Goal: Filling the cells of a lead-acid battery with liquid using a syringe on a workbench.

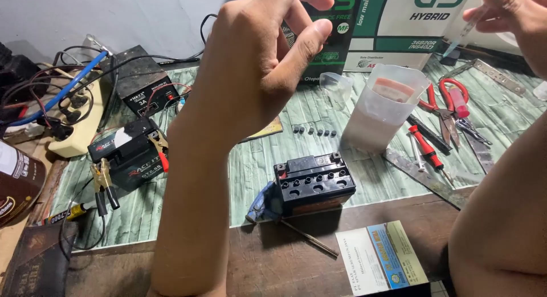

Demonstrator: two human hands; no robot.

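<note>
1. A person's left hand (268,57) was raised high over the workbench, thumb and fingers curled loosely toward each other with nothing visible between them.
2. The right hand (507,15), at the two o'clock corner of the view, pinched a slim clear syringe (464,33), its tip angled down toward the bench.
3. A small black battery (313,186) sat near the centre of the green mat (370,177), its row of filler holes open on top; six small black caps (314,131) lay in a line at twelve o'clock from it.
4. A translucent measuring jug (383,109) holding clear liquid stood at one o'clock from the battery, near red-handled pliers (441,100) and a red screwdriver (427,150).
5. A second battery (134,154), with clips attached, sat at nine o'clock, a black charger box (142,83) behind it.
6. Judged from the layout, careful work here called for a steady syringe brought straight over one hole at a time, a slow plunger, and the free hand kept off the open cells.
7. The caps looked best left where they lay, clear of drips.
</note>
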